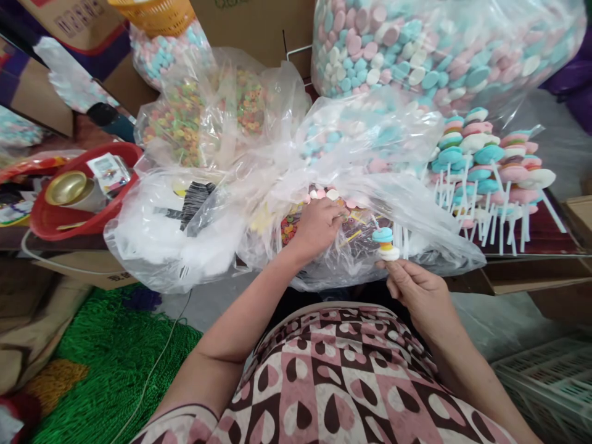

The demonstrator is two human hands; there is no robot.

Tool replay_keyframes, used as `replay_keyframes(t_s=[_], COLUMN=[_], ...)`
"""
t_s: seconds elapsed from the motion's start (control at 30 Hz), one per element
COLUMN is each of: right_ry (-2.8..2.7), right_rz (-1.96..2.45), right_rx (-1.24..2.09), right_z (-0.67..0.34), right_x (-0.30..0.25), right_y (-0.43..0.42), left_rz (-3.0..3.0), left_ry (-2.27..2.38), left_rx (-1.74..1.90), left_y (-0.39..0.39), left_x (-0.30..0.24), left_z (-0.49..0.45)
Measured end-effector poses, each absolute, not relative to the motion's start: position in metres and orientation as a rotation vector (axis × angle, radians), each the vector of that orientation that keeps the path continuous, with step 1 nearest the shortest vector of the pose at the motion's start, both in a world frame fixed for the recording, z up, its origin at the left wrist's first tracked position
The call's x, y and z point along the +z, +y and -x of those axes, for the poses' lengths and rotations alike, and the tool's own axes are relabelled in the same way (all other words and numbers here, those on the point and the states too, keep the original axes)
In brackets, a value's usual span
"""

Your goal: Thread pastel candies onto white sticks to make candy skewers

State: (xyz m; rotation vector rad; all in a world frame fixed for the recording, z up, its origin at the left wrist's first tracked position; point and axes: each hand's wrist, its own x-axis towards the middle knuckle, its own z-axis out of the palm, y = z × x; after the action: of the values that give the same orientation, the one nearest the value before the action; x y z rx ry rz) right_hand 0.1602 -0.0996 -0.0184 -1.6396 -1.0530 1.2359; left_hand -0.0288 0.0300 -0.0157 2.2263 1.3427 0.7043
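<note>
My right hand (416, 290) is closed on a white stick that carries stacked candy discs (385, 243): a blue one on top, an orange one, a white one below. My left hand (319, 225) reaches into an open clear plastic bag (370, 185) of small coloured candies, its fingers curled down among them; what they pinch is hidden. To the right, a pile of finished candy sticks (485, 166) lies with pink, blue and white discs and the white sticks pointing toward me.
A huge clear bag of pastel discs (439, 49) stands behind. A bag of ring candies (203, 111) and a white-filled bag (171, 234) sit left. A red basin (50, 219) holds a gold-lidded tin. A green mat (111, 357) lies at lower left and a white crate (550, 376) at lower right.
</note>
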Motion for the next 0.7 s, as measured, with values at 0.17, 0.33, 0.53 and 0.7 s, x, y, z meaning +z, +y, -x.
replay_keyframes(t_s=[0.17, 0.33, 0.53, 0.7], right_ry=[-1.047, -1.005, -1.073, -1.159], right_rz=[1.637, 1.616, 1.626, 1.638], right_rx=[1.243, 1.284, 1.309, 1.331], right_z=[-0.159, -0.159, -0.159, -0.157], right_x=[-0.014, -0.016, -0.016, -0.009], right_y=[-0.103, -0.102, -0.100, -0.099], left_rz=[-2.500, -2.588, -2.387, -1.662], left_ry=[1.448, 1.488, 1.493, 1.250], left_rx=[0.471, 0.349, 0.563, 1.013], left_y=[0.026, 0.024, 0.033, 0.024], left_x=[-0.018, -0.017, -0.016, -0.008], left_z=[0.019, 0.026, 0.026, 0.029])
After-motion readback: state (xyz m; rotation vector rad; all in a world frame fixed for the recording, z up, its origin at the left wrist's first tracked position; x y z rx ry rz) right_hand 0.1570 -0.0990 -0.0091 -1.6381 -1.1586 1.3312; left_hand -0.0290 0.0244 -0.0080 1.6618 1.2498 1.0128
